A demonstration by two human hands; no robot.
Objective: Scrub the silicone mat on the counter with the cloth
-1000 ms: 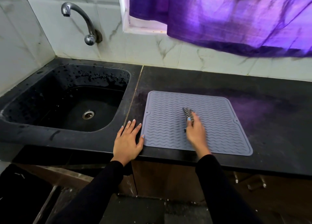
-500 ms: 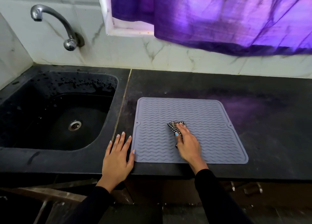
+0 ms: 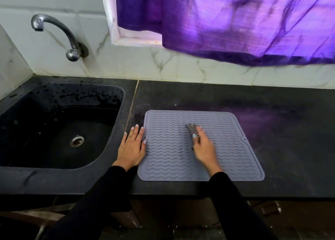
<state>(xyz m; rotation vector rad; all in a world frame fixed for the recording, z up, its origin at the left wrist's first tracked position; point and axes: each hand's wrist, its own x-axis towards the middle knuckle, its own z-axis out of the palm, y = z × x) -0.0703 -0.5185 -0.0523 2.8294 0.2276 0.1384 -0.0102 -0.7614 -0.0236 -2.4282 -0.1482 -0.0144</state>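
A grey silicone mat (image 3: 233, 149) with wavy ridges lies flat on the black counter (image 3: 290, 131), just right of the sink. My right hand (image 3: 204, 146) is on the middle of the mat and holds a small black-and-white checked cloth (image 3: 191, 128) against it; the hand is motion-blurred. The cloth sticks out past my fingertips, and most of it is hidden under my hand. My left hand (image 3: 132, 146) lies flat with straight fingers on the counter at the mat's left edge, its thumb side touching the rim.
A black sink (image 3: 21, 116) with a wet basin and a metal drain (image 3: 77, 141) fills the left. A metal tap (image 3: 54, 31) juts from the tiled wall above it. A purple curtain (image 3: 235, 22) hangs over the back wall.
My right hand has slid the cloth away from me and a little to the right across the mat. The left hand stays at the mat's left edge. The view has shifted slightly.
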